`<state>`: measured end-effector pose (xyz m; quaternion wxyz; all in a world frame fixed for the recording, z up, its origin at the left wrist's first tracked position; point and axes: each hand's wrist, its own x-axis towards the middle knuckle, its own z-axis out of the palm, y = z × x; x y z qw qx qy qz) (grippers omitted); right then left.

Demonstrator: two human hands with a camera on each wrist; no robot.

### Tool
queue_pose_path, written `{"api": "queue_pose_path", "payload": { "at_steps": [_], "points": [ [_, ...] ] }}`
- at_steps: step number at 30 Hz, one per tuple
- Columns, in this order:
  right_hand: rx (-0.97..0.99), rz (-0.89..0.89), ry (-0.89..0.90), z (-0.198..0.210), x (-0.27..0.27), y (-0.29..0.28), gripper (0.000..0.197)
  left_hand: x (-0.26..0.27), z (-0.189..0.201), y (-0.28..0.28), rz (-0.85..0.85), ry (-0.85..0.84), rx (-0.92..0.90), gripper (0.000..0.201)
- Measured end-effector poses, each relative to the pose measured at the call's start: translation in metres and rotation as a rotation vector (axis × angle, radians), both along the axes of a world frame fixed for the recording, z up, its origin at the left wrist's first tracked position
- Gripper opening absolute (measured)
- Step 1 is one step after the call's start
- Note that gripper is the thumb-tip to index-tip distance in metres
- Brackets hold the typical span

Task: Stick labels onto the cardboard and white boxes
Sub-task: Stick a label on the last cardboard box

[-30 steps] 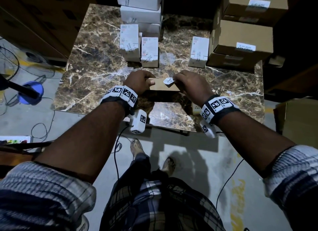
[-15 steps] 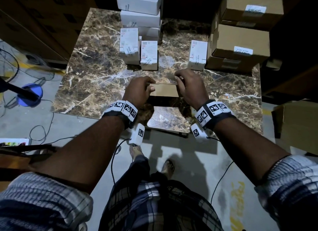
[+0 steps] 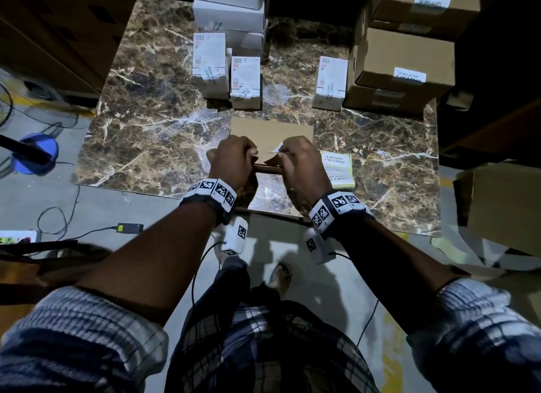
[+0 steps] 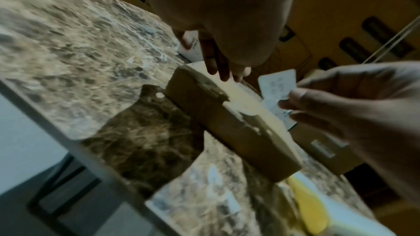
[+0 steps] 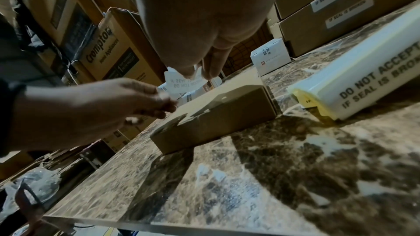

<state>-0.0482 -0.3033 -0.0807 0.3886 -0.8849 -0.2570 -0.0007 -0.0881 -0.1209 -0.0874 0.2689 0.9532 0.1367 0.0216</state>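
On a brown marble table [image 3: 140, 135] among stacked cartons, a flat cardboard box [image 3: 270, 135] lies near the front edge. Above it the right hand [image 3: 301, 164] pinches a white label [image 5: 181, 82]; the left hand's [image 3: 234, 161] curled fingers hover just beside, apparently holding nothing.

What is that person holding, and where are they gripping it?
The right hand pinches a white label by its edge above the cardboard box. The left hand seems empty.
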Motion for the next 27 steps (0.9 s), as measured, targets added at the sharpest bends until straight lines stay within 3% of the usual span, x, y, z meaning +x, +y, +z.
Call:
{"api": "queue_pose_path", "payload": {
  "at_steps": [2,4,7,9,14,18,21,27],
  "points": [
    [-0.015,-0.002,-0.008,-0.001,0.000,0.003,0.008,0.006,0.011,-0.004,0.092,0.013,-0.170,0.032],
    [-0.028,-0.013,-0.023,-0.001,0.000,0.004,0.010,0.010,0.018,-0.009,0.094,0.150,-0.373,0.040],
    [-0.040,-0.002,-0.029,-0.002,-0.003,0.005,0.010,0.011,0.015,-0.008,0.171,0.223,-0.656,0.017],
    [-0.032,0.000,-0.002,-0.004,-0.006,0.003,0.008,0.010,0.010,-0.004,0.226,0.194,-0.713,0.006],
    [0.101,-0.122,0.201,-0.004,-0.005,-0.005,0.027,0.002,0.006,0.004,0.149,0.171,-0.614,0.005],
    [0.151,-0.171,0.510,-0.006,-0.002,-0.008,0.020,-0.007,0.004,0.009,-0.014,0.215,-0.555,0.009],
    [0.078,-0.123,0.544,-0.010,0.000,-0.012,0.007,-0.013,0.005,0.010,-0.024,0.246,-0.501,0.007],
    [0.010,-0.050,0.530,-0.005,-0.005,-0.013,0.003,-0.018,0.007,0.008,0.009,0.216,-0.351,0.007]
  ]
}}
